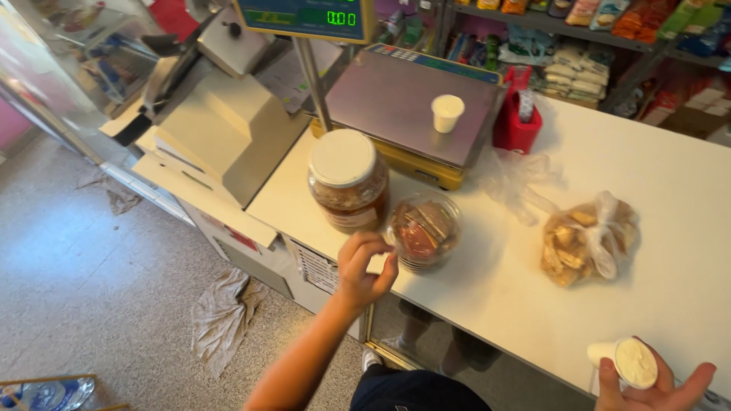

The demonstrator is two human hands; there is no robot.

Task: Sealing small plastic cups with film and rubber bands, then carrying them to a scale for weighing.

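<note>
My left hand [364,265] reaches over the white counter's [678,251] front edge, fingers curled at the rim of a clear plastic tub [423,229] of wrapped sweets. Just behind the tub stands a large jar [349,180] with a white lid and brown contents. My right hand [656,383] at the lower right holds a small white cup [630,362] tipped on its side, filled with something pale.
A metal weighing scale [396,103] at the back carries a small white cup [447,113]. A tied bag of biscuits [586,237], an empty clear bag [518,179] and a red holder [516,122] lie on the counter. A slicer machine [221,114] stands left; stocked shelves [609,46] behind.
</note>
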